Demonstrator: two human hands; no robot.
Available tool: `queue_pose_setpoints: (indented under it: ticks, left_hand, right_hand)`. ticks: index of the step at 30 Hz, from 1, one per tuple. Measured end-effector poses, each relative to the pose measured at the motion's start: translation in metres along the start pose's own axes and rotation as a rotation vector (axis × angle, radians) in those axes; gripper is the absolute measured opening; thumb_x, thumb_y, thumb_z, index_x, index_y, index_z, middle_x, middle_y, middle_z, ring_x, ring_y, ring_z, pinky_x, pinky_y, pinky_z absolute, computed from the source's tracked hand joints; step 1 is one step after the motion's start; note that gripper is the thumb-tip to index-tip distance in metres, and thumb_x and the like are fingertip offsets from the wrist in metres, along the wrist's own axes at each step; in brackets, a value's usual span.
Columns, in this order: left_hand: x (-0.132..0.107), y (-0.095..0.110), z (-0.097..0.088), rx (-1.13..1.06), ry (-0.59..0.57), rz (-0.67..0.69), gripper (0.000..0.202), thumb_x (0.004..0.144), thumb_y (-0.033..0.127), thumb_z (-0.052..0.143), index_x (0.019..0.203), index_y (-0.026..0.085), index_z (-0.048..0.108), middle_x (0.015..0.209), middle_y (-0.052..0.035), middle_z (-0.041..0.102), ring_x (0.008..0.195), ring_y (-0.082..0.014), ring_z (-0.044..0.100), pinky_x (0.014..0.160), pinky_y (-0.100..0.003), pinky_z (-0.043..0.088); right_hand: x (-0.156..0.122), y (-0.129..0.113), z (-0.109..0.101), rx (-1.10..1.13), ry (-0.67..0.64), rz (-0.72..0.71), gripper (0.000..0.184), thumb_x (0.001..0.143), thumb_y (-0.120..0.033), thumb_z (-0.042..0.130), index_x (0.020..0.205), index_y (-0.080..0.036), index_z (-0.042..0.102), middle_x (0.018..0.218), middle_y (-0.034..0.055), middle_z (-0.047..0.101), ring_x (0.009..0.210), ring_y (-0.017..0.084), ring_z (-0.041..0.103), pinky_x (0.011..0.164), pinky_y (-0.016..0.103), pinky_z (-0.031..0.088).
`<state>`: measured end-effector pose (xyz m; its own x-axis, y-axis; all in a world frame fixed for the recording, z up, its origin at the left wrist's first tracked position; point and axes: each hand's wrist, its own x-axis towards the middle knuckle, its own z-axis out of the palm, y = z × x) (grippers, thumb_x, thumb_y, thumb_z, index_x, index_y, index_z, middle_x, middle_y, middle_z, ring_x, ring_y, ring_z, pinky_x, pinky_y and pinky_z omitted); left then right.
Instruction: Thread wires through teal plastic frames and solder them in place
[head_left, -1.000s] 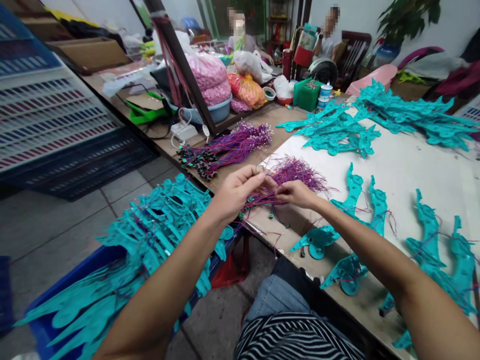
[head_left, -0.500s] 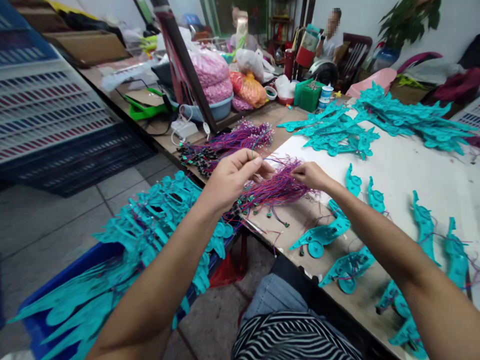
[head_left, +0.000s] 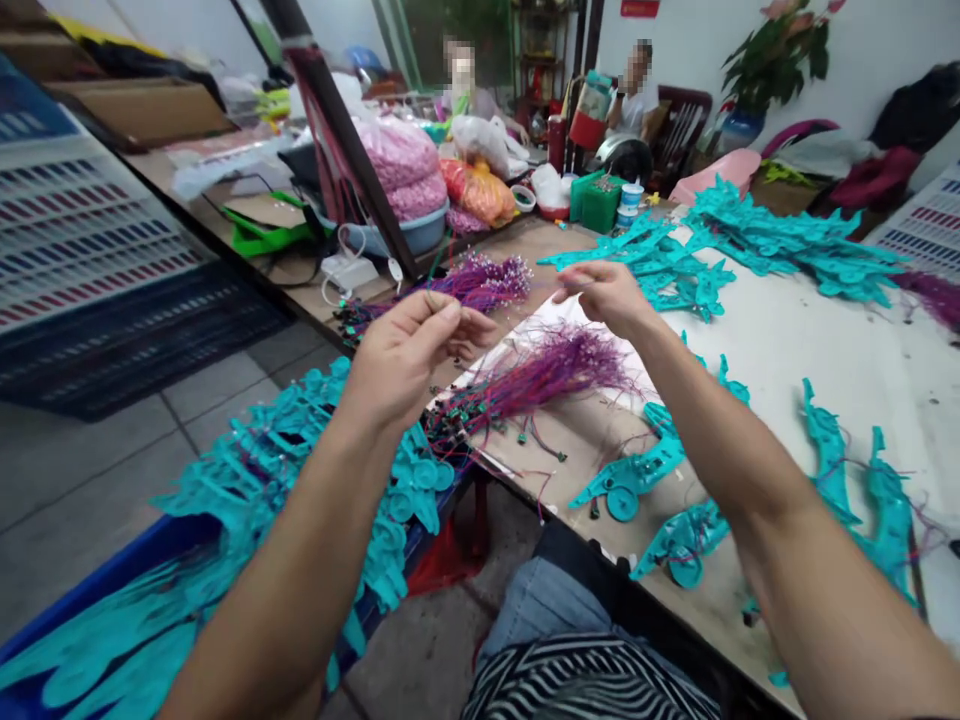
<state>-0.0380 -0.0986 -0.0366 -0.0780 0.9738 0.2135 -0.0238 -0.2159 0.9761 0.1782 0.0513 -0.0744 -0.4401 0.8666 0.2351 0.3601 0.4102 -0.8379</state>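
My left hand [head_left: 420, 350] is raised above the table edge, thumb and forefinger pinched on what looks like a thin wire, its other fingers loosely curled. To its right, my right hand [head_left: 604, 298] hovers over the white sheet with its fingertips pressed together; whatever lies in them is too fine to make out. Below and between the hands lies a bundle of purple and red wires [head_left: 544, 375] with small green and black connectors at its near end. A second wire bundle [head_left: 487, 280] rests behind my left hand.
Turquoise plastic parts [head_left: 637, 470] with wires lie along the table's right side, and more are heaped at the back [head_left: 787, 240]. A blue crate [head_left: 97, 590] at the lower left is piled with similar parts. A slanted dark post [head_left: 352, 140] rises behind. Two people sit beyond the table.
My right hand has lifted up and away from the near wire bundle. My left hand has shifted left in view, still pinched. The camera view has turned slightly.
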Motion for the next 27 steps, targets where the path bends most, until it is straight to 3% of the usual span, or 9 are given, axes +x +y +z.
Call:
queue_pose_setpoints:
  ticks: [6,11,15,18,20,23,27]
  left_hand:
    - [0.010,0.006,-0.004,-0.004,0.004,0.039,0.015,0.083,0.032,0.061,0.076,0.019,0.056,0.078,-0.0043,0.071,0.066,-0.0134,0.064,0.059,-0.025,0.048]
    - [0.021,0.010,-0.011,-0.028,0.045,0.094,0.016,0.085,0.032,0.061,0.074,0.021,0.056,0.077,-0.0030,0.071,0.063,-0.0135,0.064,0.057,-0.026,0.047]
    - [0.023,0.013,-0.020,-0.024,0.059,0.088,0.016,0.089,0.030,0.057,0.077,0.021,0.054,0.078,0.0002,0.070,0.065,-0.0130,0.064,0.061,-0.028,0.048]
    - [0.020,0.012,-0.024,-0.008,0.080,0.071,0.015,0.089,0.028,0.057,0.076,0.020,0.055,0.078,0.0000,0.071,0.065,-0.0122,0.064,0.061,-0.027,0.048]
    - [0.015,0.006,-0.023,0.025,0.079,0.038,0.015,0.086,0.029,0.059,0.074,0.019,0.058,0.075,-0.0019,0.070,0.063,-0.0120,0.062,0.059,-0.025,0.047]
    - [0.004,-0.006,-0.013,0.072,-0.001,-0.046,0.018,0.082,0.033,0.063,0.074,0.017,0.062,0.074,-0.0039,0.070,0.062,-0.0121,0.060,0.058,-0.024,0.047]
    - [-0.008,-0.023,0.002,0.077,-0.121,-0.134,0.023,0.081,0.037,0.065,0.076,0.015,0.061,0.074,-0.0052,0.071,0.063,-0.0131,0.061,0.060,-0.024,0.048]
  right_hand:
    - [0.010,-0.003,-0.005,-0.093,-0.023,-0.005,0.030,0.084,-0.046,0.062,0.087,-0.018,0.073,0.067,0.0028,0.067,0.050,0.009,0.047,0.049,0.026,0.035]
    - [0.001,0.003,-0.012,-0.127,0.028,0.128,0.018,0.078,-0.028,0.068,0.084,-0.013,0.073,0.061,0.0009,0.061,0.046,0.008,0.046,0.047,0.026,0.036]
    - [-0.009,0.009,-0.019,-0.061,-0.059,0.154,0.023,0.066,-0.018,0.076,0.088,-0.013,0.072,0.064,-0.0004,0.061,0.053,0.008,0.052,0.050,0.023,0.041]
    - [-0.020,0.012,-0.023,0.041,-0.120,0.170,0.016,0.068,-0.025,0.077,0.078,-0.014,0.070,0.060,-0.0006,0.061,0.054,0.009,0.054,0.050,0.023,0.042]
    - [-0.028,0.012,-0.024,0.064,-0.159,0.194,0.023,0.072,-0.035,0.074,0.065,-0.015,0.066,0.053,0.0001,0.059,0.050,0.009,0.053,0.050,0.024,0.042]
    - [-0.039,0.012,-0.020,0.175,-0.121,0.170,0.035,0.080,-0.048,0.065,0.069,-0.016,0.066,0.056,0.0014,0.062,0.052,0.010,0.056,0.053,0.025,0.045]
    - [-0.046,0.016,-0.012,0.161,-0.084,0.192,0.038,0.077,-0.051,0.069,0.064,-0.015,0.064,0.045,-0.0020,0.055,0.047,0.010,0.052,0.051,0.023,0.042]
